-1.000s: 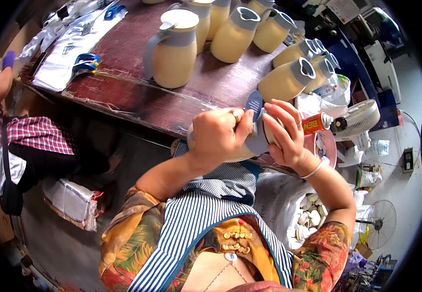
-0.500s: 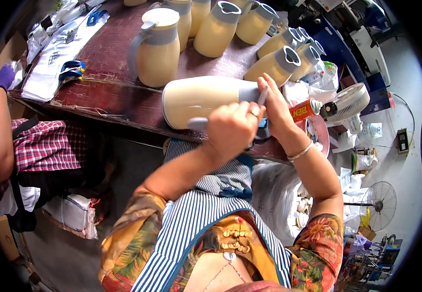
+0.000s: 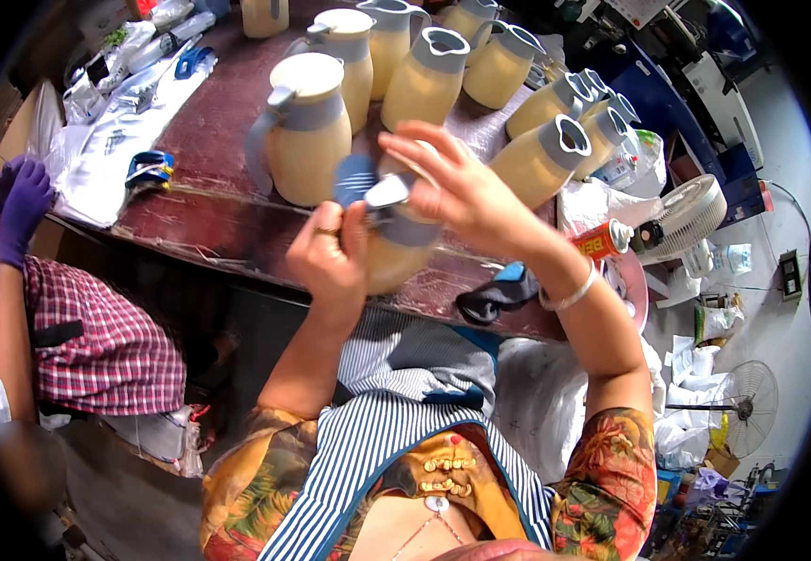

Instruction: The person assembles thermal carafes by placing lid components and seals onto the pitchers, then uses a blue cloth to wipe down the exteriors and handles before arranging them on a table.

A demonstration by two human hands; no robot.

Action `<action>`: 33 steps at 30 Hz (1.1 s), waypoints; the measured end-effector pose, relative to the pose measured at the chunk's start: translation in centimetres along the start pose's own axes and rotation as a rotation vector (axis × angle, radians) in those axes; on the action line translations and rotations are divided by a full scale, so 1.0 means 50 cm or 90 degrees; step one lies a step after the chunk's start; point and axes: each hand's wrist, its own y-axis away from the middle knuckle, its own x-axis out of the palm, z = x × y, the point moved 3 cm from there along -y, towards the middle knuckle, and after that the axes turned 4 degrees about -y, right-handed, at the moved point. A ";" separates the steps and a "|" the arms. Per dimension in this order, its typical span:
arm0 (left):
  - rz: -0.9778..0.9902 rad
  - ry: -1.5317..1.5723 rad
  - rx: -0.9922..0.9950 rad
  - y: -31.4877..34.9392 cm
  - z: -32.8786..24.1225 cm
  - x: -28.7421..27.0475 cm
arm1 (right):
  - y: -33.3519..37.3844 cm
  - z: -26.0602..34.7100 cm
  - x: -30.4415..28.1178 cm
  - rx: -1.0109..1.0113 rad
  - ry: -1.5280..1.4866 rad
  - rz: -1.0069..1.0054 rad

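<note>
A cream jug (image 3: 403, 257) with a grey collar stands roughly upright at the table's front edge, between my hands. My left hand (image 3: 332, 252) is closed, fingers curled and thumb raised, against the jug's left side by the collar. Above its thumb is a blurred blue-grey piece (image 3: 356, 179) with pale streaks; I cannot tell whether it belongs to the jug. My right hand (image 3: 457, 182) is over the jug's top, fingers stretched and smeared by motion. It hides much of the mouth, where a whitish lever-like part (image 3: 387, 193) shows.
Several cream jugs (image 3: 424, 79) stand on the dark red table (image 3: 190, 210); others lean at the right. A dark cloth (image 3: 496, 294), a red can (image 3: 602, 240) and a small fan (image 3: 690, 204) are on my right. At the left is a co-worker's purple-gloved hand (image 3: 24, 201).
The jug has gone from lying sideways to roughly upright. My left hand has moved left from its mouth, and my right hand has swung left over its top. The dark cloth is now uncovered.
</note>
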 end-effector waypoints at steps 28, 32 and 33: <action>0.847 0.549 -0.173 0.035 -0.015 0.026 | 0.740 -0.177 -0.239 0.744 0.545 0.094; 0.783 0.567 -0.258 0.047 -0.060 0.038 | 0.882 -0.261 -0.218 0.713 0.218 -0.231; 0.761 0.626 -0.257 0.048 -0.077 0.037 | 0.883 -0.263 -0.206 0.670 0.271 -0.185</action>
